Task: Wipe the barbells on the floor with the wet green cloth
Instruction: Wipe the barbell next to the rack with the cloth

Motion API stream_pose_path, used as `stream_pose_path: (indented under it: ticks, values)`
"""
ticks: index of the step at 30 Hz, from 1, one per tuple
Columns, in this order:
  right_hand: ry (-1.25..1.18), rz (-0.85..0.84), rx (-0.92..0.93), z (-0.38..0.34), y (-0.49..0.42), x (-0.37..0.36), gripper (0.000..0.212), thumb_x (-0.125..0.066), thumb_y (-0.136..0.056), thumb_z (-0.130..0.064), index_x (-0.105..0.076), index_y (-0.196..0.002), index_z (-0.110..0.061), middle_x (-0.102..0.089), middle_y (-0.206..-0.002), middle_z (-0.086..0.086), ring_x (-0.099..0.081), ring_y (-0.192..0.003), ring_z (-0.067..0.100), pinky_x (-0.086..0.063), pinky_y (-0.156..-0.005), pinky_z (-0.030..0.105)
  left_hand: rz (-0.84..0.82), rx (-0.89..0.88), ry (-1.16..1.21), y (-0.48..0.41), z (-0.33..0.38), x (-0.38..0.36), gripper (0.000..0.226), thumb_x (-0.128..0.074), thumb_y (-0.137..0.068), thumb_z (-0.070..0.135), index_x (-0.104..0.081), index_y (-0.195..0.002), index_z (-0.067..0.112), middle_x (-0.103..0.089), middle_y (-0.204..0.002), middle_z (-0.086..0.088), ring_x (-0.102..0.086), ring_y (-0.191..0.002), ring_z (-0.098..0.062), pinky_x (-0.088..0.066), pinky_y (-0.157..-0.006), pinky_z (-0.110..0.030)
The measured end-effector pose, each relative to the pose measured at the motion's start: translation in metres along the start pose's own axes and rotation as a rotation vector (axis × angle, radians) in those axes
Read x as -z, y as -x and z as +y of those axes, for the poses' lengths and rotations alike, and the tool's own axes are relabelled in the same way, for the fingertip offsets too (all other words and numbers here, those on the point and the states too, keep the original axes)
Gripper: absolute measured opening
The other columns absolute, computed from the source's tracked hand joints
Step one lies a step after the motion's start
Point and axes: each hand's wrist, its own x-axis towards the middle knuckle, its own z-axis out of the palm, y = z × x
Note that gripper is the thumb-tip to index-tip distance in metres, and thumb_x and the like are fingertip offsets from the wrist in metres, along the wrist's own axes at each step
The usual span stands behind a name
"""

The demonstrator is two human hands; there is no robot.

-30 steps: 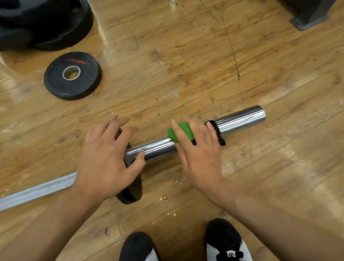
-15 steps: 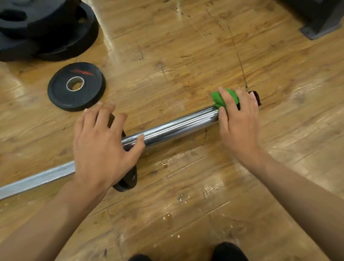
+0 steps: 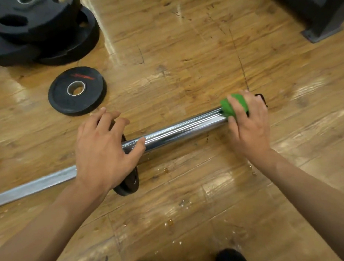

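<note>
My left hand [image 3: 101,153]: fingers spread, resting on the barbell [image 3: 179,130] collar.
My right hand [image 3: 249,123]: gripping green cloth [image 3: 231,105] round the sleeve's end.

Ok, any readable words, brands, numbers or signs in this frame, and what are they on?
Nothing here reads as text.
Red print on the small black plate: too blurred to read.
No text visible on the stacked black plates, barbell or green cloth.
</note>
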Motion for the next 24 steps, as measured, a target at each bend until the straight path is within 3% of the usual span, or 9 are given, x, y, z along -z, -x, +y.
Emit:
stream_pose_path:
  ticks: [3, 6, 9, 13, 15, 18, 21, 24]
  values:
    - [-0.046, 0.073, -0.213, -0.013, -0.001, -0.002, 0.048, -0.047, -0.104, -0.019, -0.046, -0.152, -0.017, -0.040, -0.157, 0.023, -0.034, -0.148, 0.041, -0.025, -0.122, 0.058, 0.008, -0.013, -0.002, -0.005, 0.003, 0.000, 0.069, -0.044, -0.091, 0.065, -0.072, -0.123, 0.010, -0.066, -0.135, -0.013, -0.047, -0.139, -0.039, -0.039, -0.112, -0.057]
    - [-0.103, 0.119, -0.351, -0.076, 0.006, -0.019, 0.046, -0.048, -0.105, -0.024, -0.048, -0.150, -0.015, -0.031, -0.163, 0.023, -0.023, -0.154, 0.040, -0.020, -0.125, 0.058, 0.009, -0.029, -0.008, -0.007, 0.006, 0.000, 0.068, -0.045, -0.091, 0.065, -0.072, -0.122, 0.011, -0.066, -0.135, -0.012, -0.048, -0.138, -0.038, -0.039, -0.111, -0.057]
    - [-0.195, 0.032, -0.140, -0.124, 0.017, -0.029, 0.035, -0.047, -0.107, -0.034, -0.055, -0.134, -0.013, -0.039, -0.158, 0.024, -0.027, -0.153, 0.039, -0.013, -0.130, 0.049, 0.017, -0.022, -0.005, -0.005, 0.005, 0.001, 0.068, -0.045, -0.090, 0.064, -0.073, -0.121, 0.009, -0.067, -0.133, -0.013, -0.049, -0.137, -0.039, -0.041, -0.109, -0.058]
    - [-0.120, 0.005, 0.031, -0.106, -0.002, -0.023, 0.019, -0.057, -0.099, -0.026, -0.058, -0.105, -0.007, -0.062, -0.129, 0.022, -0.058, -0.127, 0.038, -0.038, -0.119, 0.052, 0.011, -0.010, -0.004, 0.000, -0.003, 0.002, 0.070, -0.044, -0.091, 0.063, -0.073, -0.120, 0.007, -0.066, -0.134, -0.014, -0.049, -0.136, -0.040, -0.040, -0.108, -0.058]
    - [-0.096, 0.065, 0.000, -0.067, -0.011, -0.017, 0.022, -0.059, -0.091, -0.018, -0.060, -0.111, -0.008, -0.065, -0.118, 0.018, -0.063, -0.111, 0.036, -0.042, -0.112, 0.052, 0.010, -0.006, -0.005, 0.002, -0.004, 0.002, 0.069, -0.044, -0.090, 0.063, -0.073, -0.120, 0.007, -0.065, -0.134, -0.013, -0.048, -0.136, -0.040, -0.040, -0.107, -0.057]
    - [-0.067, 0.093, -0.101, -0.017, -0.018, -0.006, 0.049, -0.054, -0.088, -0.014, -0.055, -0.136, -0.013, -0.064, -0.118, 0.016, -0.058, -0.108, 0.036, -0.036, -0.113, 0.051, 0.027, -0.005, 0.003, 0.002, 0.001, 0.001, 0.067, -0.045, -0.090, 0.062, -0.073, -0.118, 0.008, -0.065, -0.133, -0.011, -0.050, -0.135, -0.038, -0.040, -0.104, -0.055]
    - [-0.058, 0.099, -0.217, -0.026, -0.016, -0.007, 0.066, -0.050, -0.089, -0.012, -0.048, -0.155, -0.018, -0.056, -0.136, 0.020, -0.051, -0.128, 0.037, -0.023, -0.123, 0.053, 0.031, -0.012, 0.008, -0.002, 0.004, 0.001, 0.066, -0.045, -0.090, 0.063, -0.073, -0.119, 0.010, -0.066, -0.131, -0.010, -0.050, -0.135, -0.037, -0.039, -0.104, -0.053]
    - [-0.090, 0.069, -0.279, -0.079, -0.001, -0.021, 0.060, -0.055, -0.094, -0.021, -0.049, -0.154, -0.024, -0.042, -0.155, 0.020, -0.037, -0.146, 0.038, -0.011, -0.128, 0.055, 0.014, -0.054, -0.016, -0.009, 0.001, 0.001, 0.068, -0.043, -0.091, 0.066, -0.073, -0.121, 0.013, -0.067, -0.132, -0.008, -0.047, -0.138, -0.035, -0.037, -0.109, -0.054]
